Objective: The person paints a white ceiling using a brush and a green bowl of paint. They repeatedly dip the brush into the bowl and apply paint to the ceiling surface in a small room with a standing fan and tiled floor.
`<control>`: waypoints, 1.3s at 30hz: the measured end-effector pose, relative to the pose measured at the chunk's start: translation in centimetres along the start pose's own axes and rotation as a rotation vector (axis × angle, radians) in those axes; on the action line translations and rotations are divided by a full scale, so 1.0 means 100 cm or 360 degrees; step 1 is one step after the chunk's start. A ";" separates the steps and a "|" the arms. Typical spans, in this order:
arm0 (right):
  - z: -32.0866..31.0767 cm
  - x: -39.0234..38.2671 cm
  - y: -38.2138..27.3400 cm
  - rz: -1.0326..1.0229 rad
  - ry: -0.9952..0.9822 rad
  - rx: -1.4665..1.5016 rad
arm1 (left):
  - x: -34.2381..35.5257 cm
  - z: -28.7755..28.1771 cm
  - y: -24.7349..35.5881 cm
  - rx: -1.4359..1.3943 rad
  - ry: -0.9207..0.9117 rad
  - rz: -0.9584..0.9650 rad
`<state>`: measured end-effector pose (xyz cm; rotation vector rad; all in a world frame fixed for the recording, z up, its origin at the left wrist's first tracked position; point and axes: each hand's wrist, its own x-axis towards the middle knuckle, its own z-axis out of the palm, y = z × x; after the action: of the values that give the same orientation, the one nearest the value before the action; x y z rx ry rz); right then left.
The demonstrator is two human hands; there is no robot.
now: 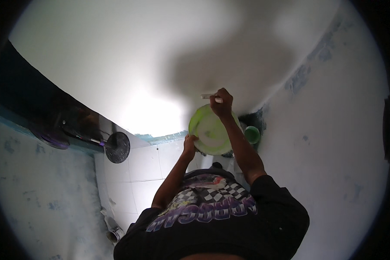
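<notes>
The left hand (190, 145) is pinching the rim of the green basin (193, 123) in front of the torso; the right hand (222, 104) is clasping a pale hand tool (207, 96) by the basin's upper edge. Steadying the basin is probably helping to avoid spills.

The plate (212, 129) is lime green, smeared with white; the tool (208, 96) above it is whitish. The shirt (229, 240) is black, with black-and-white checks, purple lettering and a red patch. The right wall (329, 143) is pale grey, blotched blue-grey. The cup (251, 134) is green, the floor tiles (145, 162) white.
</notes>
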<state>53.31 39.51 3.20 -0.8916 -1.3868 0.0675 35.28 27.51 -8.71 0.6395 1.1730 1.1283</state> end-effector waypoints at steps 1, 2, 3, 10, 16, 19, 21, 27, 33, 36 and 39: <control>-0.002 0.006 0.002 0.0009 0.0063 0.0038 | -0.003 0.009 0.008 -0.0030 0.0007 0.0031; -0.005 0.027 -0.007 -0.0161 0.0235 0.0048 | 0.000 0.010 0.012 -0.0047 0.0005 0.0064; -0.013 0.053 -0.022 -0.0313 0.0394 0.0048 | 0.002 0.008 0.008 -0.0068 0.0007 0.0074; -0.060 0.160 -0.083 -0.0974 0.0929 -0.0030 | -0.003 0.033 0.014 -0.0114 -0.0009 0.0058; -0.049 0.065 -0.014 -0.0645 0.0402 -0.0005 | -0.002 0.043 0.013 -0.0151 0.0018 0.0109; -0.053 0.016 0.024 -0.0281 0.0161 0.0199 | -0.004 0.049 0.009 -0.0134 0.0021 0.0080; -0.062 0.013 0.043 -0.0104 0.0046 0.0056 | -0.002 0.054 0.005 -0.0154 -0.0008 0.0040; -0.100 0.117 -0.004 -0.0430 0.0578 -0.0003 | 0.001 0.076 -0.012 -0.0030 -0.0005 -0.0003; -0.112 0.134 -0.011 -0.0664 0.0745 0.0149 | 0.001 0.101 -0.031 -0.0268 0.0012 0.0146; -0.104 0.098 0.028 -0.0954 0.0594 0.0055 | -0.004 0.106 -0.039 -0.0306 0.0061 0.0156; -0.105 0.041 0.056 -0.0549 0.0283 0.0177 | -0.019 0.121 -0.032 -0.0345 0.0084 0.0178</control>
<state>65.85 40.25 4.12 -0.5431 -1.3376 -0.1920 47.77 26.40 -6.99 0.5156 1.0516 1.3535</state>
